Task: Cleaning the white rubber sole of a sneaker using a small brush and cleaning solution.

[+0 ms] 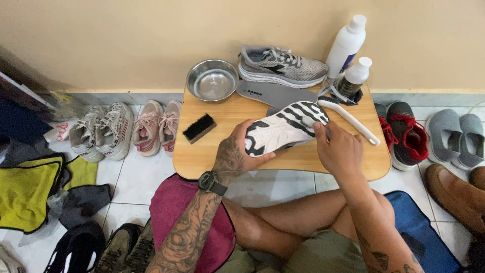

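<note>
Sneaker [283, 130] held sole-up over low wooden table [202, 156], between both hands. Left hand [236, 155] cups heel end, grip clamped on sole edge. Right hand [339, 147] curls at toe, grip pressed together; what it pinches hidden. Best: brace heel firm, short strokes along tread grooves. Left wrist bent inward; right forearm angles up from knee.

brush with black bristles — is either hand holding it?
No: the black-bristled brush lies alone on the wooden table, while the left hand and right hand are both on the upturned shoe.
</note>
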